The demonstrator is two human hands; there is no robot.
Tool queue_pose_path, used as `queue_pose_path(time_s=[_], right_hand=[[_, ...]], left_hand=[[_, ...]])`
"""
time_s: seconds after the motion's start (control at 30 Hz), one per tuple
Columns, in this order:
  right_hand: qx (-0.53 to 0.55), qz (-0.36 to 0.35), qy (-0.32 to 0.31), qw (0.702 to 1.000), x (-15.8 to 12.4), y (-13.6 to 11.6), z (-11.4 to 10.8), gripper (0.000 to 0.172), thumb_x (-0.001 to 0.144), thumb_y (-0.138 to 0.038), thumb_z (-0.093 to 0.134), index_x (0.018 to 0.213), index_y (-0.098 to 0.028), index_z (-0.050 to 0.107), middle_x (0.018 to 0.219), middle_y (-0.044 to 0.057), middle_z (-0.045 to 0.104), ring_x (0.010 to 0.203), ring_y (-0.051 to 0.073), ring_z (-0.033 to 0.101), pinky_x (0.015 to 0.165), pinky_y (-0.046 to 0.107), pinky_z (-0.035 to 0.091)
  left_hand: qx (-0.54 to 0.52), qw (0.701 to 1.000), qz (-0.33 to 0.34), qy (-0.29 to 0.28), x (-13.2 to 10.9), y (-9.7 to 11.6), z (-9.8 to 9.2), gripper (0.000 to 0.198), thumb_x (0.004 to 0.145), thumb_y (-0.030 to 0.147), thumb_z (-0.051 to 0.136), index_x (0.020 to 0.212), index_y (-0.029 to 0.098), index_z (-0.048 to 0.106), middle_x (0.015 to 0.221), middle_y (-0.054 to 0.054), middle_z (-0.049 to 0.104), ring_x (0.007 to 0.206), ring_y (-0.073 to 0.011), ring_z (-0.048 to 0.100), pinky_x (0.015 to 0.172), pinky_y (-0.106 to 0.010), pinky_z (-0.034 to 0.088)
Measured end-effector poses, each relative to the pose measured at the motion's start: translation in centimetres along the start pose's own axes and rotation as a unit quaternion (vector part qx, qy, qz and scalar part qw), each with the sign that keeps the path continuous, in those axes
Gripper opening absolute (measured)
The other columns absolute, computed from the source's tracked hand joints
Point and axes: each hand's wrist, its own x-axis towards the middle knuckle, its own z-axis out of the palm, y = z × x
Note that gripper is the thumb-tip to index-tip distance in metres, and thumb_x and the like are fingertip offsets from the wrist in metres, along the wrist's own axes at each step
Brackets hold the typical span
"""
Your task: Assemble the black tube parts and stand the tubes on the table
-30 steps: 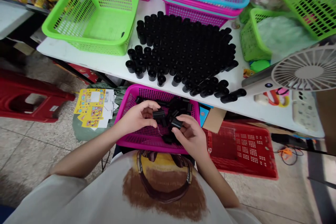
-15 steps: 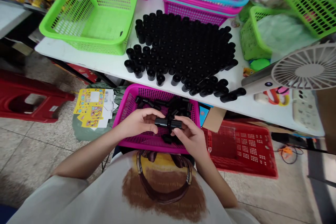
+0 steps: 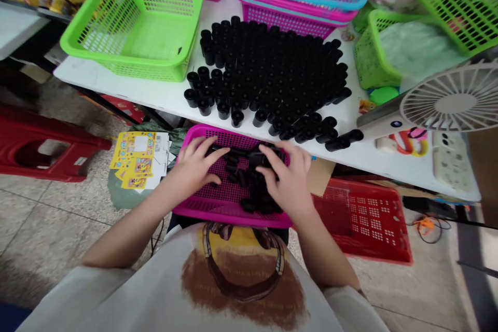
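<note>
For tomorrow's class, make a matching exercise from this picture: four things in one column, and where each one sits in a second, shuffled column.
Things:
1. Upright black tubes
2. Lime-green basket
3. Yellow printed cards
4. Red crate

Places:
A. Floor, right of the pink basket
B. Left end of the white table
C. On a grey-green sheet
D. Middle of the white table

Pairs: 1-D, 2-B, 3-C, 4-A

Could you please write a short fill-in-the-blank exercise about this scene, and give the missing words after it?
1. The left hand and right hand are over loose black plastic tubes in a ____ plastic mesh basket.
2. Similar black tubes on the white table mostly stand ____.
3. A red plastic crate sits to the ____ of the basket.

Missing words: magenta; upright; right.
</note>
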Motion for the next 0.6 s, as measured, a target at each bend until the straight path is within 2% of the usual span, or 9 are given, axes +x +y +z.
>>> queue_pose_path(time_s=[0.07,0.1,0.17,0.27,0.33,0.43,0.53,0.6], right_hand=[[-0.068,0.001,0.019,0.998,2.1,0.6,-0.1,0.040,0.100,-0.027,0.066,0.138,-0.039,0.067,0.147,0.013,0.055,0.134,0.041,0.047,0.115,0.068,0.036],[-0.086,-0.002,0.020,0.996,3.2,0.9,0.1,0.039,0.101,-0.026,0.065,0.137,-0.039,0.067,0.151,0.012,0.054,0.138,0.042,0.043,0.116,0.071,0.032],[-0.098,-0.014,0.008,0.995,5.2,1.5,1.0,0.040,0.101,-0.024,0.063,0.138,-0.040,0.066,0.156,0.010,0.052,0.143,0.043,0.038,0.117,0.074,0.027],[-0.088,-0.025,-0.020,0.996,7.4,2.1,3.1,0.046,0.100,-0.018,0.060,0.142,-0.038,0.062,0.160,0.008,0.052,0.147,0.043,0.037,0.117,0.076,0.025],[-0.088,-0.021,-0.038,0.995,8.3,2.4,4.4,0.049,0.101,-0.014,0.057,0.145,-0.037,0.060,0.162,0.008,0.051,0.149,0.043,0.037,0.117,0.078,0.023],[-0.087,-0.019,-0.043,0.995,9.2,2.4,5.4,0.053,0.101,-0.015,0.055,0.150,-0.036,0.055,0.164,0.009,0.049,0.151,0.043,0.036,0.118,0.080,0.022],[-0.077,-0.029,-0.026,0.996,9.3,1.6,4.7,0.058,0.101,-0.024,0.061,0.156,-0.035,0.049,0.162,0.011,0.050,0.152,0.045,0.033,0.118,0.077,0.024],[-0.076,-0.023,-0.008,0.997,8.7,0.8,3.6,0.057,0.101,-0.031,0.063,0.156,-0.035,0.050,0.156,0.012,0.054,0.151,0.046,0.034,0.117,0.074,0.026]], left_hand=[[0.110,0.994,0.004,0.027,-0.3,-0.9,-1.3,0.018,0.088,0.019,0.080,0.105,0.026,0.077,0.157,-0.010,0.056,0.156,-0.0477,0.031,0.123,-0.077,0.026],[0.132,0.991,0.011,0.036,-0.5,-1.4,-1.7,0.008,0.093,0.018,0.074,0.095,0.025,0.077,0.153,-0.009,0.060,0.154,-0.0468,0.034,0.121,-0.077,0.028],[0.144,0.988,0.021,0.054,-0.9,-2.0,-2.4,0.022,0.097,0.012,0.062,0.091,0.027,0.077,0.148,-0.006,0.064,0.152,-0.0438,0.037,0.118,-0.075,0.034],[0.145,0.988,0.024,0.056,-1.0,-2.4,-2.7,0.045,0.092,-0.001,0.050,0.109,0.030,0.077,0.149,-0.004,0.064,0.151,-0.0392,0.040,0.118,-0.068,0.039],[0.124,0.991,0.037,0.018,-0.7,-2.3,-2.5,0.049,0.092,-0.001,0.046,0.120,0.027,0.075,0.146,-0.007,0.066,0.144,-0.0342,0.051,0.119,-0.059,0.043],[0.085,0.989,0.054,-0.105,0.2,-2.0,-1.3,0.040,0.103,0.013,0.044,0.133,0.020,0.069,0.137,-0.012,0.071,0.124,-0.0288,0.067,0.111,-0.048,0.052],[0.119,0.966,0.045,-0.224,1.6,-1.7,0.9,0.044,0.102,0.030,0.058,0.145,0.019,0.061,0.143,-0.019,0.066,0.119,-0.0340,0.071,0.098,-0.046,0.058],[0.145,0.955,0.047,-0.254,2.8,-1.8,2.7,0.058,0.096,0.031,0.068,0.151,0.019,0.054,0.150,-0.023,0.060,0.123,-0.0385,0.068,0.096,-0.047,0.058]])
